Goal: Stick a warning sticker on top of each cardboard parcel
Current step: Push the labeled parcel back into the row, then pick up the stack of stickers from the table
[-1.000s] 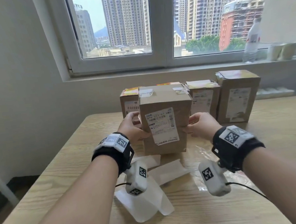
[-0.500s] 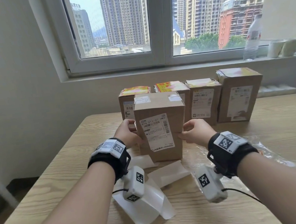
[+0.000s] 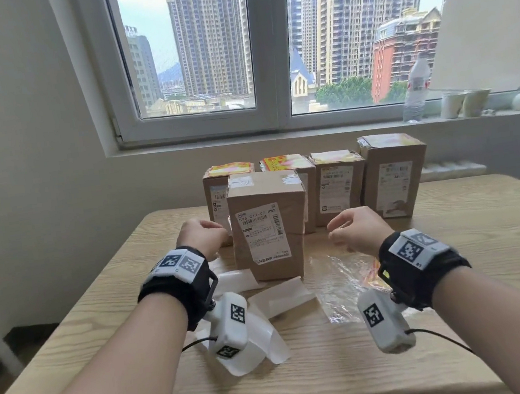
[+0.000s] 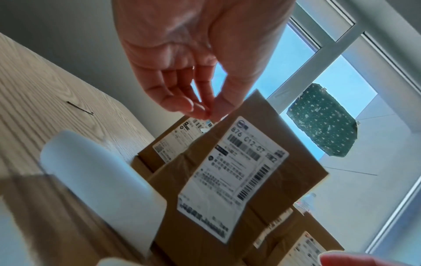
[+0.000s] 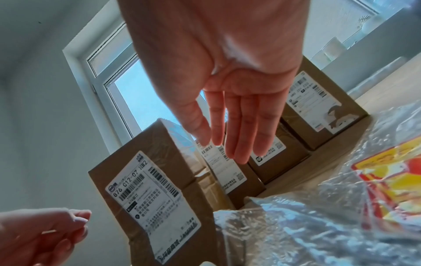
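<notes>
A brown cardboard parcel (image 3: 269,225) with a white shipping label stands upright on the table in front of the others. Its top (image 3: 263,181) is bare apart from scraps of tape. Behind it, a row of parcels (image 3: 394,175) carries yellow-and-red stickers (image 3: 284,162) on the tops. My left hand (image 3: 204,237) hovers just left of the front parcel (image 4: 227,180), fingers loosely curled and empty. My right hand (image 3: 352,231) hangs to its right, apart from it. In the right wrist view that hand (image 5: 223,147) has straight fingers and holds nothing.
A crinkled clear bag (image 3: 343,285) with a yellow-red sticker (image 5: 391,172) inside lies right of the front parcel. White backing papers (image 3: 281,296) lie before it. A water bottle (image 3: 416,90) and cups (image 3: 464,103) stand on the windowsill. The wooden table (image 3: 488,233) stretches to the right.
The front parcel came down onto the table in front of the row. Both hands, which gripped its sides, have let go and drawn a little outward.
</notes>
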A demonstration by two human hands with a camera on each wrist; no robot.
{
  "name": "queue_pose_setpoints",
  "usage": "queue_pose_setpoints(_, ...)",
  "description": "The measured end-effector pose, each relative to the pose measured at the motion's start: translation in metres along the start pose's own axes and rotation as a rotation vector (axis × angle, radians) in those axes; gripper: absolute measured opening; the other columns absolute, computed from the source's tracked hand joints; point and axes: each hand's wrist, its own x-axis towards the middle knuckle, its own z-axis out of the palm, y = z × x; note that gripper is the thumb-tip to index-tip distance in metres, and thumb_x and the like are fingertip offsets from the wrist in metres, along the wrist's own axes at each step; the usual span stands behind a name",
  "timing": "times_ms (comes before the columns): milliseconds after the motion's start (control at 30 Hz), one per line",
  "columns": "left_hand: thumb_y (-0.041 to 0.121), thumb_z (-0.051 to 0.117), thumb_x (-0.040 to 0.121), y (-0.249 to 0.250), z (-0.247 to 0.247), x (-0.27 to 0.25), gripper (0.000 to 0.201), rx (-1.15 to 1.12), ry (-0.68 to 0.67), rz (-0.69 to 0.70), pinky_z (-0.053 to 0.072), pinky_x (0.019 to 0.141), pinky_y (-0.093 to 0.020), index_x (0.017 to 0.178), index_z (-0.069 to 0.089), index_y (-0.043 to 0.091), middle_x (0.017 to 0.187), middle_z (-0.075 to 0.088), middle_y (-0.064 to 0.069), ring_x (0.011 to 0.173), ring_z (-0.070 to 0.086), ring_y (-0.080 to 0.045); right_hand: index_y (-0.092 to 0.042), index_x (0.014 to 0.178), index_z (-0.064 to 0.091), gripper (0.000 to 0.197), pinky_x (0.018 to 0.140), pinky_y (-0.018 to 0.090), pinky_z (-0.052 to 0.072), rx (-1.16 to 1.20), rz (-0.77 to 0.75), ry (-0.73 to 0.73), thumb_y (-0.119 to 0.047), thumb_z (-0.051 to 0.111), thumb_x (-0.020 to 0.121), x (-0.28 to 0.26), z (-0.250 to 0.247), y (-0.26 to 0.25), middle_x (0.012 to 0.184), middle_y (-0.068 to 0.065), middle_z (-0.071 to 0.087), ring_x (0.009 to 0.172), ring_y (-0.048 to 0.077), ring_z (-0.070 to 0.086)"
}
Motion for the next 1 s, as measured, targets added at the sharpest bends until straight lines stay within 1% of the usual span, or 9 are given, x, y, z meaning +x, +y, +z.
queue_pose_setpoints(133,0.011,0.063,0.085,0.007,0.019,-0.023,0.006,-0.034,-0.138,0.02,0.046,0.052,-0.024,0.087,0.068,0.009,0.07,0.066,-0.004,0.061,0.059,-0.016,-0.022,0.083,0.07,0.008,0.084,0.036,0.056,-0.098,-0.005,0.016,-0.017,0.065,0.084,-0.018,-0.012,0.006,0.083,-0.002,0.071,0.086,0.016,0.068)
queue_pose_setpoints(233,0.012,0.061,0.089,0.014,0.041,-0.037,0.006,-0.035,-0.237,-0.004,0.051,0.054,-0.025,0.089,0.064,0.006,0.072,0.069,-0.007,0.056,0.06,-0.016,-0.023,0.09,0.069,0.009,0.083,0.033,0.055,-0.342,-0.028,-0.019,-0.027,0.061,0.088,-0.03,-0.011,0.012,0.093,-0.005,0.069,0.089,0.014,0.064)
queue_pose_setpoints(400,0.007,0.058,0.092,0.012,0.077,-0.051,0.014,-0.02,-0.446,-0.076,0.056,0.072,-0.029,0.098,0.067,-0.001,0.084,0.071,-0.013,0.066,0.065,-0.017,-0.021,0.096,0.064,0.038,0.082,0.034,0.055,-0.514,-0.016,-0.103,-0.057,0.059,0.085,-0.04,-0.001,0.022,0.093,-0.006,0.067,0.087,0.012,0.063)
queue_pose_setpoints(567,0.001,0.051,0.094,0.007,0.111,-0.056,0.019,0.076,-0.503,-0.044,0.056,0.085,-0.032,0.096,0.07,0.002,0.085,0.068,-0.01,0.082,0.065,-0.019,-0.02,0.113,0.051,0.067,0.081,0.033,0.051,-0.633,0.043,-0.13,-0.073,0.059,0.072,-0.034,0.022,0.039,0.108,-0.002,0.06,0.095,0.015,0.057)
queue_pose_setpoints(633,-0.003,0.047,0.093,0.004,0.12,-0.057,0.024,0.085,-0.517,-0.041,0.055,0.084,-0.03,0.095,0.07,0.003,0.086,0.067,-0.009,0.085,0.064,-0.019,-0.019,0.112,0.051,0.06,0.073,0.031,0.05,-0.698,0.069,-0.127,-0.065,0.062,0.076,-0.033,0.029,0.044,0.109,-0.001,0.061,0.092,0.016,0.058)
queue_pose_setpoints(733,-0.01,0.041,0.091,0.003,0.129,-0.057,0.033,0.037,-0.542,-0.038,0.054,0.076,-0.024,0.09,0.07,0.005,0.086,0.066,-0.009,0.08,0.063,-0.018,-0.016,0.098,0.06,0.018,0.071,0.031,0.051,-0.705,0.086,-0.097,-0.029,0.058,0.086,-0.031,0.026,0.048,0.098,0.001,0.066,0.087,0.019,0.062)
queue_pose_setpoints(767,-0.012,0.039,0.09,0.003,0.132,-0.056,0.034,0.017,-0.546,-0.042,0.054,0.073,-0.022,0.093,0.07,0.002,0.085,0.065,-0.01,0.076,0.062,-0.017,-0.017,0.093,0.063,0.013,0.072,0.032,0.053,-0.671,0.105,-0.087,-0.022,0.054,0.085,-0.03,0.023,0.05,0.094,0.001,0.067,0.085,0.02,0.063)
queue_pose_setpoints(867,-0.015,0.037,0.09,0.005,0.139,-0.055,0.037,-0.003,-0.571,-0.059,0.055,0.074,-0.023,0.105,0.069,-0.004,0.088,0.066,-0.011,0.078,0.063,-0.018,-0.021,0.079,0.065,0.011,0.071,0.031,0.054,-0.51,0.14,-0.058,-0.025,0.056,0.085,-0.027,0.01,0.052,0.081,-0.001,0.068,0.077,0.016,0.063)
queue_pose_setpoints(1000,-0.017,0.037,0.089,0.012,0.152,-0.057,0.04,-0.003,-0.614,-0.06,0.056,0.087,-0.029,0.106,0.069,-0.001,0.1,0.067,-0.013,0.093,0.065,-0.021,-0.022,0.069,0.066,0.021,0.068,0.031,0.054,-0.313,0.078,0.039,-0.036,0.06,0.084,-0.026,-0.014,0.049,0.072,-0.005,0.068,0.072,0.013,0.064)
